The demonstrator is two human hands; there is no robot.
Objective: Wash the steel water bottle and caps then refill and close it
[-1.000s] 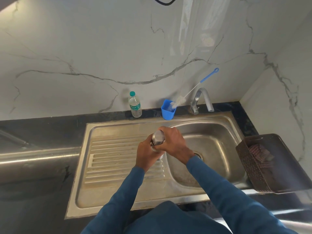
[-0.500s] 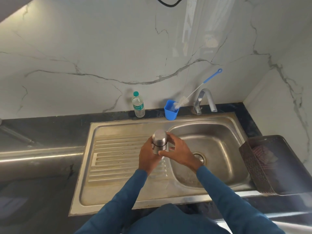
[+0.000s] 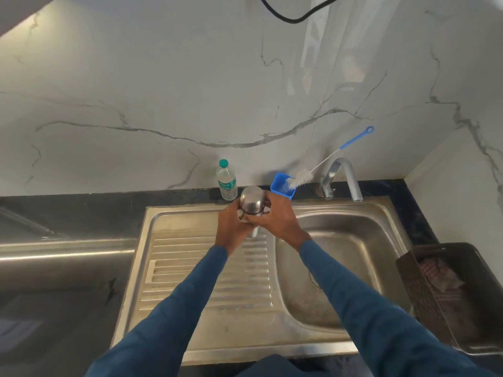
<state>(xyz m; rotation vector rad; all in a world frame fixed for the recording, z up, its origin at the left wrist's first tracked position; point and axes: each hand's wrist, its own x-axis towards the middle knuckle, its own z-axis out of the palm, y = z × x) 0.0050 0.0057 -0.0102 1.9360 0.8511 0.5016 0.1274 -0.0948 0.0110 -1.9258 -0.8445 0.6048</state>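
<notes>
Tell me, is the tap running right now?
Off, as far as it shows: no stream falls from the tap spout into the sink, and both hands hold the steel bottle away from it.

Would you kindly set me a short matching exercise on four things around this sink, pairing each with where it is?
Things:
1. steel bottle
2. brush
3. plastic bottle
4. cloth

Places:
A. in the brown basket
B. standing on the dark counter by the wall
C. held in the grip of the left hand and right hand
D. leaning out of the blue cup

Pairs: 1-C, 2-D, 3-B, 4-A
</notes>
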